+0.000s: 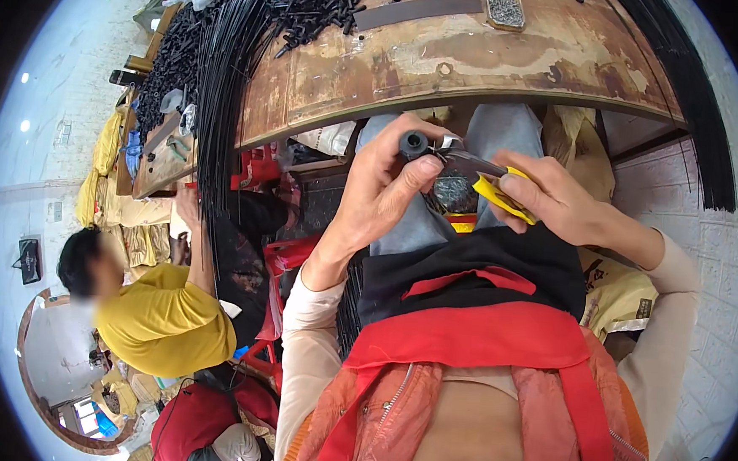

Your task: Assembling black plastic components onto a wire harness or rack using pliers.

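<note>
My left hand (380, 189) is closed around a black tubular piece (414, 144), its round hollow end turned up between thumb and fingers. In my right hand (557, 200) are yellow-handled pliers (506, 195), gripped by the handles. Their dark metal jaws point left and meet the side of the black piece near my left thumb. A small shiny bit shows beside the jaws; I cannot make out whether it belongs to the piece. Both hands are above my lap, just in front of the table edge.
Across the front stands a worn wooden table (447, 66), with a heap of small black parts (307, 7), a metal tin (505, 11) of small pieces and a grey strip (416, 12). Bundles of long black rods (217, 94) hang over its left side. A person in yellow (165, 319) works at left.
</note>
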Available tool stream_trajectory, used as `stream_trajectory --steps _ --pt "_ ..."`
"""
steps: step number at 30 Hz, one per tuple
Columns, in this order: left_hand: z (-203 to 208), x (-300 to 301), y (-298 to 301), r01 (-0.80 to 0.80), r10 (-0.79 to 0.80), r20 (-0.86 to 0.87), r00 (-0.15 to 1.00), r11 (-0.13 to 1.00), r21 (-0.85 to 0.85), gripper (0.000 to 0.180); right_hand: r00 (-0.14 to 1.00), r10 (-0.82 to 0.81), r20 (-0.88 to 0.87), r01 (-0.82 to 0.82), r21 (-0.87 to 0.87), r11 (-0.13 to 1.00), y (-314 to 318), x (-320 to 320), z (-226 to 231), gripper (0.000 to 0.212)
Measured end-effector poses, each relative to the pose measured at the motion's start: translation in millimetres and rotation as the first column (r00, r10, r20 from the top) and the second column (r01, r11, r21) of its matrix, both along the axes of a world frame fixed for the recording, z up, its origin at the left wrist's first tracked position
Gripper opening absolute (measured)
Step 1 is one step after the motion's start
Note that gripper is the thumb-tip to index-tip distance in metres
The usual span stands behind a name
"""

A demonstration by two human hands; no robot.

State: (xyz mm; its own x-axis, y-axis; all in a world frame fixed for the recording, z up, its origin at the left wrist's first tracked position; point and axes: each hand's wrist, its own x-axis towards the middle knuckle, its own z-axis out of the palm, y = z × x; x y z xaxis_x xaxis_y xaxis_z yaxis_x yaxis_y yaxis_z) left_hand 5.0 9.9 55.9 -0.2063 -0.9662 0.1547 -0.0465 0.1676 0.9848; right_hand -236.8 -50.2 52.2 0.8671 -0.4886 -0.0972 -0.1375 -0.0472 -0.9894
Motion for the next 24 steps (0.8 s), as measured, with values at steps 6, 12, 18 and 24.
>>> stream_trajectory --steps 6,12,18,24 --pt "-4 -2 -5 -0.035 0.047 0.072 0.996 0.986 -0.163 0.026 0.972 -0.022 0.235 -0.002 0.101 0.995 2 12 -35 0.039" --pt "1 5 6 0.101 -0.099 -0.112 0.989 0.995 0.013 0.036 0.983 0.114 -0.145 -0.104 0.072 0.992 -6 -8 31 0.03" --pt "1 -3 11 0.07 -0.076 -0.061 0.995 0.994 -0.082 0.032 0.94 0.317 -0.123 -0.195 0.567 0.8 4 -9 22 0.05" --pt "-5 -3 6 0.001 0.005 0.038 0.999 0.986 -0.168 0.031 0.973 -0.202 -0.112 0.056 -0.732 0.679 -1 -6 21 0.035"
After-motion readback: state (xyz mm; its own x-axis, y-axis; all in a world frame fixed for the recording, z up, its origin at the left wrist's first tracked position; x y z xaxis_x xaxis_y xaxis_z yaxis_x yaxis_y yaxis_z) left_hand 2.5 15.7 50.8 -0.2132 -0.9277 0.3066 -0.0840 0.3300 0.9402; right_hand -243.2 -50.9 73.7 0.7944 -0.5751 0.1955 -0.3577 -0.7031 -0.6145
